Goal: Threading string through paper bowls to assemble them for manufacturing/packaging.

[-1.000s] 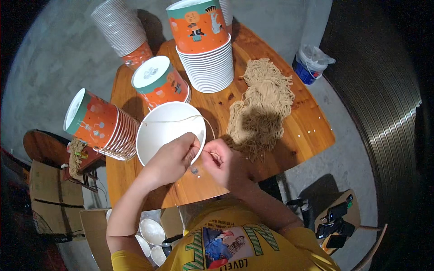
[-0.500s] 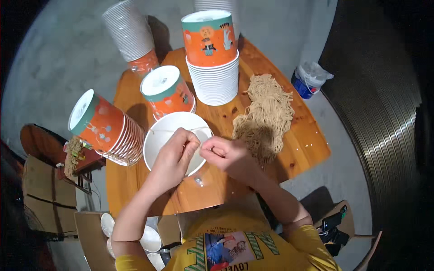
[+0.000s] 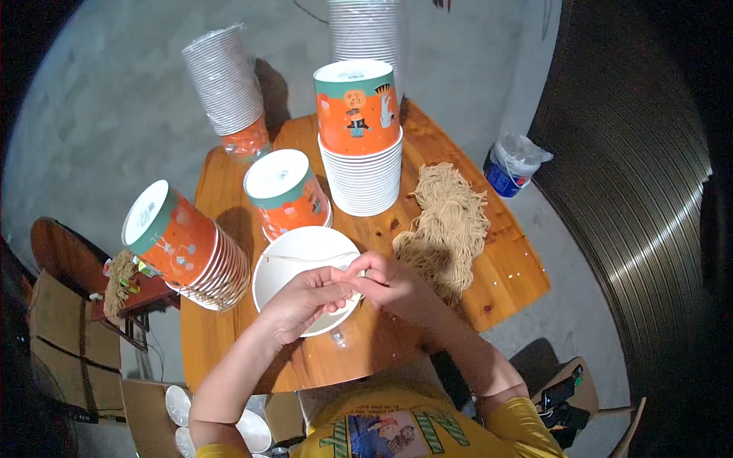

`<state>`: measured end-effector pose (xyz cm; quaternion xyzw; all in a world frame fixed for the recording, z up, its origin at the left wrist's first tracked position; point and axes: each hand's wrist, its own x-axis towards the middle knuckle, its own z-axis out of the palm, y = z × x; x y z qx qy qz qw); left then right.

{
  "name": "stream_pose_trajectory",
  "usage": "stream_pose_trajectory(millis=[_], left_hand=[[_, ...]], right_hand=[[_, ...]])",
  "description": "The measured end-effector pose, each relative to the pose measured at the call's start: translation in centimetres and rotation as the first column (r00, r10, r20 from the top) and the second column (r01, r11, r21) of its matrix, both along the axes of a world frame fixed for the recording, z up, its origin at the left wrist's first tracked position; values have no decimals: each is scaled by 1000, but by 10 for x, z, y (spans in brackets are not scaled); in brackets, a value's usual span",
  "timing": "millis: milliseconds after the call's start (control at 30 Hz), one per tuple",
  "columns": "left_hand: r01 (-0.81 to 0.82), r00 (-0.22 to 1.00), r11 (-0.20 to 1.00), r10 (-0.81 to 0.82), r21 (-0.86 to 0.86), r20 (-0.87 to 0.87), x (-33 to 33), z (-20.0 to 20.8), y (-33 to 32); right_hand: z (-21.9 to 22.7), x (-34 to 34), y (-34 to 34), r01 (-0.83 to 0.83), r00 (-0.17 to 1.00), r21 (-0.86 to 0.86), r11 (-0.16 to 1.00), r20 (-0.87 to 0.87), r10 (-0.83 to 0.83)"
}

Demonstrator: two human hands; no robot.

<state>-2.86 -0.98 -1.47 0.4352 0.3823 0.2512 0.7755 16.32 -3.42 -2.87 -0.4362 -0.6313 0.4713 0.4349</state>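
Note:
A white paper bowl (image 3: 294,263) lies open side up on the wooden table (image 3: 397,359), right in front of me. My left hand (image 3: 305,301) and my right hand (image 3: 385,282) meet over its near right rim, fingers pinched together on the rim and on a thin tan string (image 3: 309,258) that stretches across the bowl's mouth. A heap of tan strings (image 3: 447,229) lies just right of my right hand. Whether anything else is between my fingers is hidden.
Stacks of orange-and-white paper bowls stand around: a tall one (image 3: 359,133) at the back, a tilted one (image 3: 187,248) at the left, a small one (image 3: 286,191) behind the bowl, another (image 3: 229,88) far left. A blue-and-white bag (image 3: 511,164) sits on the floor right.
My view has shifted, so the table sits lower in the picture. Both hands stay together at the bowl's near rim; the string now lies across its mouth.

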Motion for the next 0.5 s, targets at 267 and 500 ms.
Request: stream_pose_trajectory(millis=[267, 500], left_hand=[[100, 967, 955, -27, 278, -255, 14, 11, -8], [154, 963, 941, -74, 302, -259, 13, 10, -9]], right_hand=[[29, 11, 19, -349, 934, 142, 926, -33, 357], [8, 15, 46, -218, 926, 610, 762, 376, -36]])
